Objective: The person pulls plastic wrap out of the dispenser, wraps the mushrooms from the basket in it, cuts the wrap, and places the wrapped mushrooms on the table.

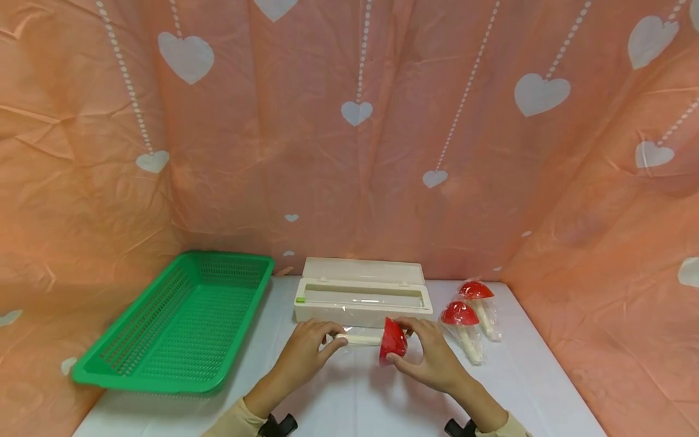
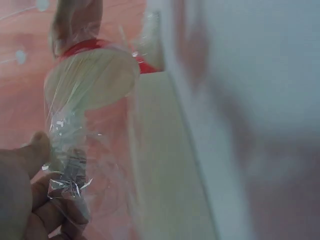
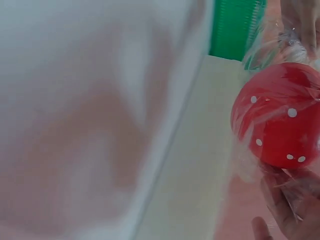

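Between the two hands a toy mushroom (image 1: 394, 341) lies sideways in the air, its red cap with white dots (image 3: 280, 115) to the right and its pale stem (image 1: 363, 340) to the left. Clear plastic film (image 2: 65, 125) covers it. My left hand (image 1: 307, 351) pinches the stem end, where the film bunches up between thumb and fingers. Thumb and fingers of my right hand (image 1: 428, 358) hold the cap at its edges. Just behind the mushroom stands a cream cling film dispenser (image 1: 349, 315) with its lid (image 1: 363, 270) raised.
Two more red-capped mushrooms in film lie at the right, a nearer one (image 1: 460, 315) and a farther one (image 1: 476, 290). A green plastic basket (image 1: 229, 358) stands on the left of the white table (image 1: 327, 413). Orange cloth (image 1: 306, 152) with hearts encloses the back and sides.
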`<state>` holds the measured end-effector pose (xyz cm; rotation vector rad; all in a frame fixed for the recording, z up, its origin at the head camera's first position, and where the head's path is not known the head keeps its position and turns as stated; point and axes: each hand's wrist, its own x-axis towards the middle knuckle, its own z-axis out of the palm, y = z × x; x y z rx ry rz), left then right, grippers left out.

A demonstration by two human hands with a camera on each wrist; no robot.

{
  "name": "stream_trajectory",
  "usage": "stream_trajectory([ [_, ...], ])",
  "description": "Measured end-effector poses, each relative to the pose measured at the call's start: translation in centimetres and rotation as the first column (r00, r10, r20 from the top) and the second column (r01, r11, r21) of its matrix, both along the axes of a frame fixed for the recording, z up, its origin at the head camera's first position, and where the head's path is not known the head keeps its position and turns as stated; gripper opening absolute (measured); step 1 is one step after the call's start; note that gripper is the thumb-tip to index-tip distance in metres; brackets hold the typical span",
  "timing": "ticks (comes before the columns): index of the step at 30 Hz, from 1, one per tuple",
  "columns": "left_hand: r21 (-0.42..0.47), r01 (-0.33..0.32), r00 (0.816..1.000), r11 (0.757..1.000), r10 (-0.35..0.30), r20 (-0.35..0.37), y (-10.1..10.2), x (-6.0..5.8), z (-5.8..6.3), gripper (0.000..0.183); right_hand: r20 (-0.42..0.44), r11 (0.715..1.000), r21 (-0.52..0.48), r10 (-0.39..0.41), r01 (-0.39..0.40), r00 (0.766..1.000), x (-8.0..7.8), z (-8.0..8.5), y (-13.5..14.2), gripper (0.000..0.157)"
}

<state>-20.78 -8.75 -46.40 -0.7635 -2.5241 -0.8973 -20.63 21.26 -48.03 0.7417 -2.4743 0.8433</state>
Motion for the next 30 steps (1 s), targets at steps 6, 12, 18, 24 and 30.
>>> stream_trajectory([
  [6, -0.009, -0.03, 0.999, 1.0, 0.03, 0.023, 0.4, -0.5, -1.8, 0.009, 0.116, 1.0, -0.018, -0.006, 0.008, 0.993, -1.2, -2.1, 0.0, 0.06],
  [12, 0.004, -0.05, 0.995, 0.999, 0.049, 0.083, 0.4, -1.8, -2.8, 0.011, 0.197, 0.998, -0.053, 0.051, -0.041, 0.979, -2.8, -2.5, -0.3, 0.056],
  [18, 0.01, -0.053, 0.992, 0.999, 0.052, 0.114, 0.3, -2.9, -3.6, 0.011, 0.225, 0.997, -0.017, 0.082, -0.08, 0.971, -3.5, -2.2, -0.3, 0.043],
  [24, 0.001, -0.07, 0.99, 0.998, 0.069, 0.123, 0.2, -3.1, -3.5, 0.012, 0.19, 0.999, -0.004, 0.046, -0.046, 0.981, -3.3, -1.8, 0.4, 0.045],
  [30, -0.007, -0.072, 0.988, 0.997, 0.072, 0.136, 0.3, -3.6, -3.5, 0.012, 0.032, 0.997, 0.054, -0.053, 0.051, 0.998, -3.5, -2.2, 0.5, 0.048],
])
